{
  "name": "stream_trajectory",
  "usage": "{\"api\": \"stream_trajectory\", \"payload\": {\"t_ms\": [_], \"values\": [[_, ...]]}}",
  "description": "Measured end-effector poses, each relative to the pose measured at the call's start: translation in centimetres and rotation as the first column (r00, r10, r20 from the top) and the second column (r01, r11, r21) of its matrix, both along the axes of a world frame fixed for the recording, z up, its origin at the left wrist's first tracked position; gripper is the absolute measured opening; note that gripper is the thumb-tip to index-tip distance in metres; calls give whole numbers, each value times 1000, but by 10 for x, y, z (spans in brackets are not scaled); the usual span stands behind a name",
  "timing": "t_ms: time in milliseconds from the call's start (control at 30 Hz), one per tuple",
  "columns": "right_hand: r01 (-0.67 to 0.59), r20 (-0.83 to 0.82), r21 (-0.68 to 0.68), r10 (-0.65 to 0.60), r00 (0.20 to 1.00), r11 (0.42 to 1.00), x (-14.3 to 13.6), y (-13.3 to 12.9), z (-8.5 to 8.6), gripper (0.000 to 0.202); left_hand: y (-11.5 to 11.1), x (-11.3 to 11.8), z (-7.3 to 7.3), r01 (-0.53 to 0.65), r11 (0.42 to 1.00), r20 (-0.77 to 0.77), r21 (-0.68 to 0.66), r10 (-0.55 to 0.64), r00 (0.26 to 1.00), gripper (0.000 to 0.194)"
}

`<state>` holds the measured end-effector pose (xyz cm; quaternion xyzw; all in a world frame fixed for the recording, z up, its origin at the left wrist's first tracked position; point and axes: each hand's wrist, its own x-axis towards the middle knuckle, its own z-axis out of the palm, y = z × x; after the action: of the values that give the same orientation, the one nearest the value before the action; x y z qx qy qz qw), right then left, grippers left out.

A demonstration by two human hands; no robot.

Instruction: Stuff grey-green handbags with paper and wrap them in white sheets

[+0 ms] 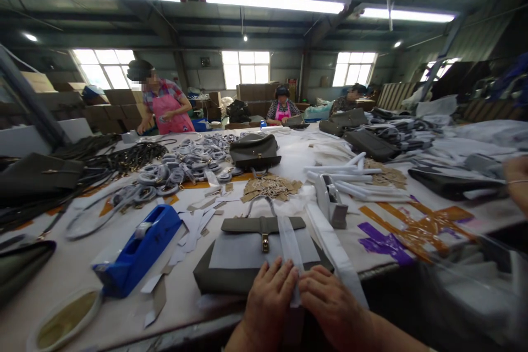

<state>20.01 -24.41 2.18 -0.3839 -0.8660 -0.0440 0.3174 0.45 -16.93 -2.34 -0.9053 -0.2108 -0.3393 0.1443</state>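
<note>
A dark grey-green handbag [223,281] lies at the table's front edge, its flap [243,225] over a pale sheet [239,250] and a metal clasp [265,242] at the middle. A translucent white strip [289,236] runs down over the flap and sheet, right of the clasp. My left hand [270,300] rests on the bag's lower front, fingers stretched out flat beside the strip. Close on its right, my right hand [330,302] has curled fingers pressed together at the strip's lower part; the fingertips are partly hidden.
Left of the bag stands a blue tape dispenser [142,247], with a tape roll [66,316] nearer the corner. A grey dispenser [331,201] is at the right. Another bag [256,151], wrapped straps [165,173] and small tags [270,187] lie behind. Several people work around the table.
</note>
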Motion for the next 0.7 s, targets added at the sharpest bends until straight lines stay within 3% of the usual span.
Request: {"api": "stream_trajectory", "payload": {"t_ms": [233, 333, 433, 567, 700], "values": [[-25, 47, 0, 25, 999, 1000, 2, -9, -4, 28, -1, 4, -6, 9, 995, 22, -104, -6, 1000, 40], [-53, -2, -114, 53, 999, 992, 10, -11, 3, 21, -2, 4, -7, 17, 993, 22, -115, -15, 1000, 41], [35, -66, -192, -49, 997, 981, 16, -4, 12, 15, 0, 4, -9, 22, 993, -6, -117, -23, 1000, 40], [186, 167, -161, -159, 973, 969, 14, 11, 8, 3, 2, 4, -9, 28, 993, -12, -118, -29, 1000, 37], [128, 236, -53, -113, 965, 990, 12, 20, -10, 12, -2, 1, 5, 42, 977, -58, -209, -56, 997, 36]]}}
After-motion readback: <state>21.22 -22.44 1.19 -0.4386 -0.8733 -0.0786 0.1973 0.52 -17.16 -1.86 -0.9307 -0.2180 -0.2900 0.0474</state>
